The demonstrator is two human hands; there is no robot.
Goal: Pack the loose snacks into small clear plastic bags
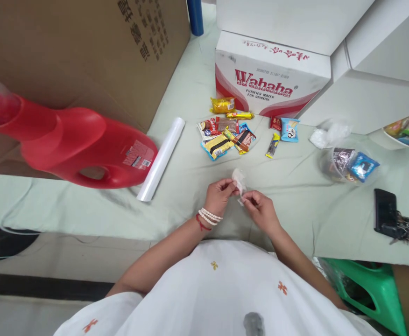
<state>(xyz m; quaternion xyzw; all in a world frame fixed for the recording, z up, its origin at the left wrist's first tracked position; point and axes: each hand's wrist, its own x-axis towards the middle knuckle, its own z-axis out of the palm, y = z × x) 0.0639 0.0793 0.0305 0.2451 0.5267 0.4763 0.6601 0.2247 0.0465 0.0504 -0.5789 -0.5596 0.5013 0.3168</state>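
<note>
A small crumpled whitish piece (pixel 238 179), thin like plastic film or tissue, is pinched between both hands just above the cloth; which material it is I cannot tell. My left hand (pixel 220 198), with white beads and a red cord at the wrist, grips its left side between thumb and fingers. Lower on the right, my right hand (pixel 260 210) pinches its bottom end. Beyond the hands lies a loose group of wrapped snacks (pixel 218 146). A blue snack packet (pixel 289 129) and a small yellow-and-dark stick packet (pixel 272 145) lie to their right.
A Wahaba-style red-and-white water carton (pixel 271 79) stands behind the snacks. On the left are a red jug (pixel 85 144), a white roll (pixel 160 158) and a brown carton (pixel 85 51). To the right: a clear tub (pixel 325 163) with packets, a black phone (pixel 384 210) and keys (pixel 405 228).
</note>
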